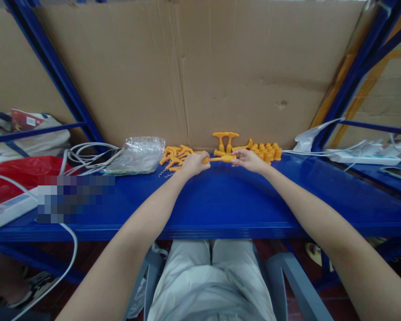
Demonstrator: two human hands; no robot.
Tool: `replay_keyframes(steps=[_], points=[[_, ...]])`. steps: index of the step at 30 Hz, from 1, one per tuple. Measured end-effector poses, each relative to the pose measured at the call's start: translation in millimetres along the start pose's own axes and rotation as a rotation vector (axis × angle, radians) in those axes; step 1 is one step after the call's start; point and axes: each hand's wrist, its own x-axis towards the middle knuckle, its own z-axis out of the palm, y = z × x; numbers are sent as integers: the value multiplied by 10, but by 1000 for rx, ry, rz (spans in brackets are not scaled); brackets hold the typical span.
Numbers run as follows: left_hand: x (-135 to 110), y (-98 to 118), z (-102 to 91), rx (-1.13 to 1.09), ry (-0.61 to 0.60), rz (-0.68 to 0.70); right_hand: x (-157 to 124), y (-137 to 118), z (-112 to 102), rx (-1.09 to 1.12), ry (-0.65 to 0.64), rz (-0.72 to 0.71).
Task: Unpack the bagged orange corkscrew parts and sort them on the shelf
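Note:
My left hand (194, 165) is closed around the handle end of an orange corkscrew-like piece, whose ridged shaft (215, 159) points right, just above the blue tabletop. At the shaft's other end, my right hand (249, 160) pinches an orange sleeve (227, 158) between its fingers. Left of my left hand lies a pile of orange handles (175, 155) with thin wavy metal spirals (165, 173). Two T-shaped orange pieces (225, 140) stand upright behind the hands. Beyond my right hand several orange cylindrical sleeves (267, 151) stand grouped. My fingers partly hide the held piece.
A clear plastic bag (137, 156) and white cables (90, 154) lie on the left of the blue table (227, 200). A red bag (23, 174) is farther left. White power strips (364, 155) sit at the right. A cardboard sheet (237, 71) backs the table.

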Motion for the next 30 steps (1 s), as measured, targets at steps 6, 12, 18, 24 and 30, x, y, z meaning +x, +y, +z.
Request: replay_keyframes(steps=[6, 12, 18, 24, 30], points=[[8, -6, 8, -4, 28, 41, -50, -217, 82, 167, 7, 219], [14, -12, 23, -15, 27, 29, -85, -352, 117, 182, 24, 382], [19, -20, 36, -22, 37, 22, -131, -359, 71, 227, -68, 343], [7, -14, 19, -13, 47, 24, -151, -472, 105, 223, -41, 382], [5, -2, 25, -47, 62, 31, -130, -490, 124, 182, 18, 382]])
